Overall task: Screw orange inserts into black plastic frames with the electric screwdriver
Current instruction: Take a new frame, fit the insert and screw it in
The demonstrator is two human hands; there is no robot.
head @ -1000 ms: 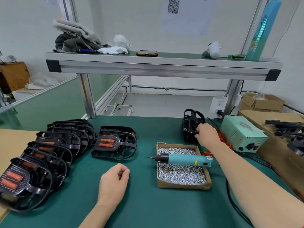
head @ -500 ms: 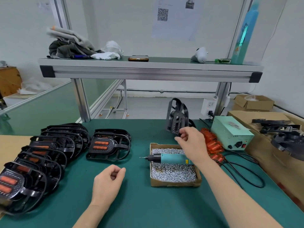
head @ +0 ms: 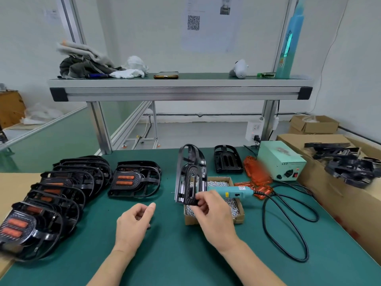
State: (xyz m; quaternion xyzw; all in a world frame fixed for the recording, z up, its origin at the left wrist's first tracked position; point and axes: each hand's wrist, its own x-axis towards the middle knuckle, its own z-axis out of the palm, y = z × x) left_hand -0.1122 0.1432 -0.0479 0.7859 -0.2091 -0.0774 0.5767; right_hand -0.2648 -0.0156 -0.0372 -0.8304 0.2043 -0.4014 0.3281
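Head view: our right hand point(head: 210, 211) carries an empty black frame point(head: 190, 174).
Fingers pinch its lower edge, long axis upright, seemingly above the table point(head: 165, 254) centre; our left hand point(head: 134, 221) waits half-curled, empty, just left.

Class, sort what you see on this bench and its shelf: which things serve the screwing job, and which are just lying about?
For the job:
black frame held upright in the right hand
electric screwdriver lying across the screw box
loose orange inserts
finished frames
power supply

Lying about:
phone on the shelf
bundled clothes
white cloth
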